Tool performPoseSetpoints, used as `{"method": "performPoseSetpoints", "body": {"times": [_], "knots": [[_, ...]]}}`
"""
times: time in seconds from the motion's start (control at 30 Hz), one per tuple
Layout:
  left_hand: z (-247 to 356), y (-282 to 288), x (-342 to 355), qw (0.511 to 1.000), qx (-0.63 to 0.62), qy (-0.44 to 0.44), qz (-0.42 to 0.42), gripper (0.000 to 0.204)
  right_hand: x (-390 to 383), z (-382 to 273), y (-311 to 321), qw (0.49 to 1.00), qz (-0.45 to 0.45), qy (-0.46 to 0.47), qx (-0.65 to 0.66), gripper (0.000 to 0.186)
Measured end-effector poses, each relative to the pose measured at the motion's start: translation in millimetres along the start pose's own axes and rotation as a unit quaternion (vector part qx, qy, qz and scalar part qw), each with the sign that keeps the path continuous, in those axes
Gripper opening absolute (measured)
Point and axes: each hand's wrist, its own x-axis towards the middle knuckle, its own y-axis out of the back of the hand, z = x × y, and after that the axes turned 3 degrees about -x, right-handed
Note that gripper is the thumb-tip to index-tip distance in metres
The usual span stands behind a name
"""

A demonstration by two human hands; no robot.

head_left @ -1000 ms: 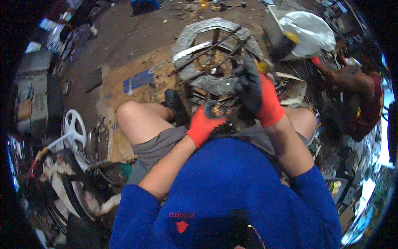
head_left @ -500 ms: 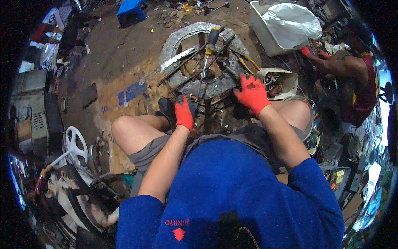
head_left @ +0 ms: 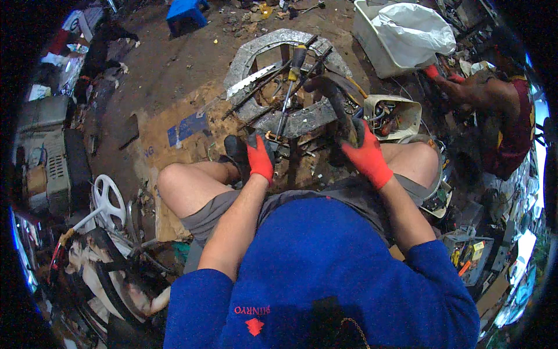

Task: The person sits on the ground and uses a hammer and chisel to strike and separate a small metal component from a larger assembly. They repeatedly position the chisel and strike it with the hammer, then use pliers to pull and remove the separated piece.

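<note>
Firmly gripped: one dark tool (head_left: 337,104) beside an octagonal metal frame (head_left: 314,120)

By the right hand (head_left: 365,152), closed around its near end, the tool is held slanting over the frame's right side. The left hand (head_left: 260,156) is partly curled near the tip of one yellow-and-black screwdriver (head_left: 294,74), which is laid across the frame; whether anything is pinched there cannot be told. Toward the right, three containers can be counted. Just beyond the right hand, one cream container (head_left: 411,119) is filled with wires and scraps, too jumbled to be counted. Farther out, one whitish bin (head_left: 375,58) is filled with white sheeting (head_left: 415,32). At the lower right, one grey tray (head_left: 486,256) is stocked with yellow and orange pieces. Near the bin, a co-worker's two red gloves (head_left: 431,71) are seen. One blue stool (head_left: 187,14) is placed beyond the frame.
</note>
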Motion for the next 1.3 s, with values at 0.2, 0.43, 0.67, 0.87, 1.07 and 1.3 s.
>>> {"method": "performPoseSetpoints", "body": {"times": [0.2,0.43,0.67,0.87,1.07,1.3], "knots": [[23.3,-17.9,-1.3,0.984,-0.104,0.128,0.063,0.060,-14.3,-56.1,8.0,0.997,-0.082,-0.004,-0.013,0.064],[10.1,-18.2,17.7,0.967,0.092,0.226,0.073,0.065,-22.4,-73.1,2.5,0.987,-0.140,0.028,-0.076,0.065],[-2.6,-28.2,18.9,0.982,0.070,0.174,0.025,0.060,-6.7,-59.4,-33.8,0.959,-0.175,0.079,-0.209,0.063],[-21.0,-33.0,22.4,0.982,0.064,0.174,0.046,0.057,-18.2,-57.1,-33.6,0.957,-0.140,0.113,-0.228,0.061],[4.3,-28.6,15.7,0.986,0.037,0.155,0.046,0.058,-14.0,-67.3,-34.9,0.960,-0.179,0.086,-0.197,0.061],[-11.9,-24.9,22.8,0.982,0.114,0.140,0.051,0.058,-14.0,-58.6,-41.4,0.967,-0.131,0.095,-0.195,0.062]]}}
